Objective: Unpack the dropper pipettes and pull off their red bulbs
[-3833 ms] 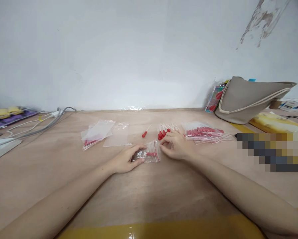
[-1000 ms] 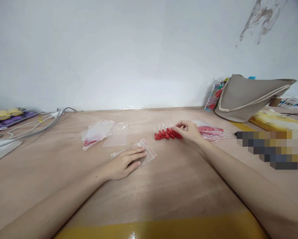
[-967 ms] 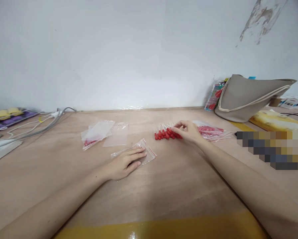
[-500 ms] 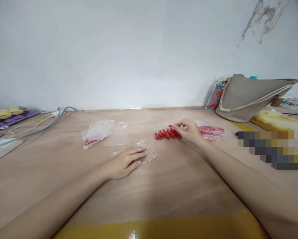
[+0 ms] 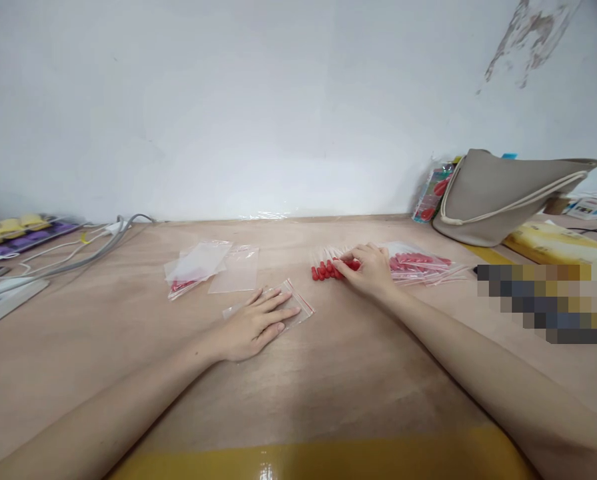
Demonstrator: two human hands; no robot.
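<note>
My left hand (image 5: 256, 327) lies flat with its fingers spread over a clear zip-lock bag (image 5: 306, 307), pressing it to the table. The bag's red-lined opening sticks out beyond my fingertips. To the right, my right hand (image 5: 366, 267) is closed over a row of droppers with red rubber bulbs (image 5: 321, 272) and pale stems pointing away from me. Thumb and fingers pinch at the bulbs, and the hand hides those on the right of the row. Close beside it lies a pile of filled bags (image 5: 421, 263) with red contents.
Several flat zip bags (image 5: 233, 270) lie left of centre, some over red-bulbed pieces. A grey bag (image 5: 503, 193) and a red-and-green package (image 5: 431, 193) stand at the back right. Cables (image 5: 98, 250) and a yellow-and-purple tray (image 5: 28, 233) are at the left.
My right hand has moved slightly left and lower over the red bulbs, covering more of them. My left hand's fingers have spread wider on the bag.
</note>
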